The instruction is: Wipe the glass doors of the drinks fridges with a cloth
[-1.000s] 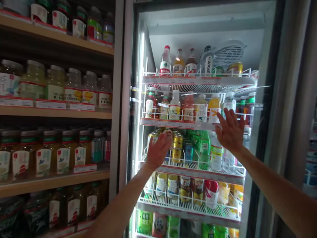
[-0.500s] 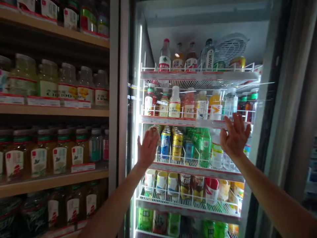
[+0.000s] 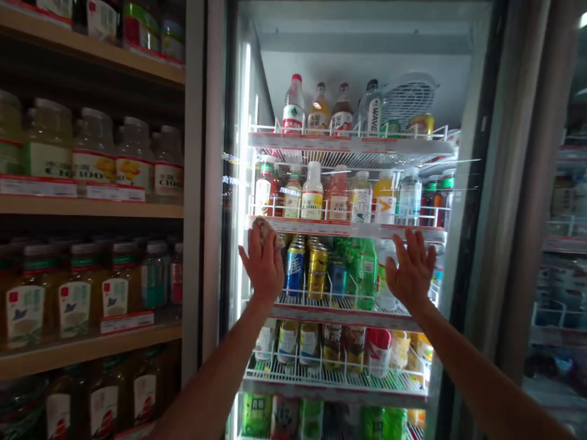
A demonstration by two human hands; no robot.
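My left hand (image 3: 264,266) is raised in front of the left side of a lit drinks fridge, palm forward. A crumpled, pale patterned cloth (image 3: 262,226) shows past its fingertips, held under the fingers. Faint reflections suggest a glass door (image 3: 468,174) between my hands and the drinks. My right hand (image 3: 411,269) is raised on the right with fingers spread, holding nothing. Whether it touches the glass I cannot tell. Nearest behind my left hand are a blue can (image 3: 294,271) and a gold can (image 3: 317,272); a green bottle (image 3: 367,273) stands left of my right hand.
White wire fridge shelves (image 3: 330,315) carry bottles and cans in several rows. On the left, wooden shelves (image 3: 92,206) hold bottled drinks with price tags. A metal door frame (image 3: 509,201) stands at the right, with another stocked case (image 3: 557,244) beyond it.
The view has turned slightly right. My left hand and the cloth have shifted slightly up and left against the fridge. My right hand has come down a little, below the second shelf's edge.
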